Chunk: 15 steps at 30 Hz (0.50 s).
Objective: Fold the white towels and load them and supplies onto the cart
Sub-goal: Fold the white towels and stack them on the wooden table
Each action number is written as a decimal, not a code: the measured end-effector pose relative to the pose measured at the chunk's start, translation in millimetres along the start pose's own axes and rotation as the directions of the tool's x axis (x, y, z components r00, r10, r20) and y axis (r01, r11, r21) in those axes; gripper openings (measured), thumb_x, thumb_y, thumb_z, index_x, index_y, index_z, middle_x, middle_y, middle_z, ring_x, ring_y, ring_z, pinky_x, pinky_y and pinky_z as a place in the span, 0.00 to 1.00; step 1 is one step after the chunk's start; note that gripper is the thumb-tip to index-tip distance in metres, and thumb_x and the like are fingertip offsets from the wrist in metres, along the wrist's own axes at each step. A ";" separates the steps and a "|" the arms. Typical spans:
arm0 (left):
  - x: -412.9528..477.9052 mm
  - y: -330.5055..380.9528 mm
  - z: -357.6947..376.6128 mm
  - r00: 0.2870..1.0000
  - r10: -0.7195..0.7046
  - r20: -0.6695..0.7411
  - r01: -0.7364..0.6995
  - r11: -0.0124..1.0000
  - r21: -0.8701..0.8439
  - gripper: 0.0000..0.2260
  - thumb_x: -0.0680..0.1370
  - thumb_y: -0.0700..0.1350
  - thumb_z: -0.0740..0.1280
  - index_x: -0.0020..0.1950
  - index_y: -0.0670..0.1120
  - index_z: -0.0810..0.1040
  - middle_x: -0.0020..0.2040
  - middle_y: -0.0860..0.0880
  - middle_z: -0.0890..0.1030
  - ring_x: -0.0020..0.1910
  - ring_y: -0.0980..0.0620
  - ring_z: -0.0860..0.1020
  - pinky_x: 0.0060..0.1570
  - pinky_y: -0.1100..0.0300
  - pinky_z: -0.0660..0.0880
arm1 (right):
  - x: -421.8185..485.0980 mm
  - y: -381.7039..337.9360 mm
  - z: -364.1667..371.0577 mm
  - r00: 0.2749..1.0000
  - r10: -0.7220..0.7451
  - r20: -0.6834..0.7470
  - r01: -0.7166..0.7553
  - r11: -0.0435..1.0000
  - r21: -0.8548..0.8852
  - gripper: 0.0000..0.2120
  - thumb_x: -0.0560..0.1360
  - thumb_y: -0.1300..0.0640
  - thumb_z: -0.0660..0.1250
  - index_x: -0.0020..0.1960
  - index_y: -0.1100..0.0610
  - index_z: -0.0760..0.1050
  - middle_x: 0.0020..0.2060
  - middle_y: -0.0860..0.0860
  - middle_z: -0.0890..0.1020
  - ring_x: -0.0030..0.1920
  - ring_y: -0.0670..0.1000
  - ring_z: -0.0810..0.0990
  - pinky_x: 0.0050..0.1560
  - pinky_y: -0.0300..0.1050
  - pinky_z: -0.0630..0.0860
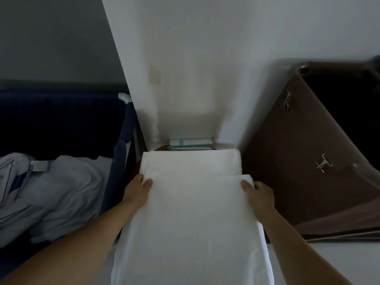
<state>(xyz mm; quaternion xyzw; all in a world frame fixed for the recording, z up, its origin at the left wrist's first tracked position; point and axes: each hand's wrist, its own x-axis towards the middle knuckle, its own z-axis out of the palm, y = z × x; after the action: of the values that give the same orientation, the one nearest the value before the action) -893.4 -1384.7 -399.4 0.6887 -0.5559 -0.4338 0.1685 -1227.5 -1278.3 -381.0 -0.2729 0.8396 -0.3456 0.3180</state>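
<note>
The towel (191,219) lies straight before me, my left hand (137,190) holding its left edge and my right hand (261,193) its right. Behind it lies a second towel (191,161), then stacked packets (191,144) against the wall (205,58). A bin (120,153) with crumpled linen (53,192) inside stands to my left, and a hooked panel (304,153) to my right.

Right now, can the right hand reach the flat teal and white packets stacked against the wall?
Probably not yet: the right hand grips the folded white towel, though the way over it to the teal packets looks free.
</note>
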 end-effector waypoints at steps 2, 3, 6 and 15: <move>0.8 -1.0 2.8 1.000 0.004 -0.005 -0.004 1.000 0.019 0.21 0.84 0.51 0.59 0.74 0.42 0.65 0.69 0.42 0.73 0.59 0.46 0.74 0.57 0.54 0.71 | 1.5 9.0 4.4 0.999 0.024 -0.022 -0.024 1.000 -0.009 0.17 0.76 0.46 0.69 0.54 0.59 0.79 0.46 0.55 0.82 0.47 0.59 0.81 0.55 0.60 0.78; -0.9 -1.3 2.7 1.000 0.008 -0.013 -0.008 1.000 0.016 0.21 0.83 0.50 0.59 0.73 0.42 0.65 0.68 0.42 0.73 0.58 0.46 0.74 0.56 0.55 0.71 | 0.7 11.3 4.7 0.999 0.019 -0.034 -0.019 1.000 -0.010 0.18 0.76 0.45 0.69 0.56 0.59 0.79 0.47 0.55 0.82 0.48 0.59 0.81 0.55 0.60 0.78; -12.1 -6.1 -0.9 1.000 0.001 -0.026 -0.001 1.000 0.002 0.22 0.83 0.50 0.61 0.74 0.42 0.65 0.68 0.42 0.73 0.61 0.43 0.75 0.60 0.50 0.74 | -11.2 14.2 0.7 0.999 0.010 -0.045 -0.007 0.998 0.062 0.18 0.76 0.45 0.69 0.60 0.55 0.76 0.45 0.47 0.80 0.46 0.53 0.80 0.51 0.54 0.78; -90.5 -52.7 -2.4 0.994 0.095 -0.061 -0.096 0.995 -0.005 0.27 0.78 0.51 0.68 0.73 0.40 0.66 0.67 0.42 0.73 0.65 0.43 0.72 0.66 0.44 0.71 | -94.6 70.1 -15.9 0.998 0.017 -0.067 -0.020 0.999 -0.036 0.19 0.74 0.39 0.67 0.58 0.49 0.76 0.45 0.44 0.81 0.43 0.48 0.79 0.43 0.46 0.72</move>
<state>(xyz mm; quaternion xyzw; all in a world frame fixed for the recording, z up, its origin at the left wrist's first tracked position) -859.4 -1285.6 -398.6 0.6734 -0.5812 -0.4065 0.2085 -1194.3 -1164.8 -392.3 -0.2590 0.8585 -0.3362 0.2879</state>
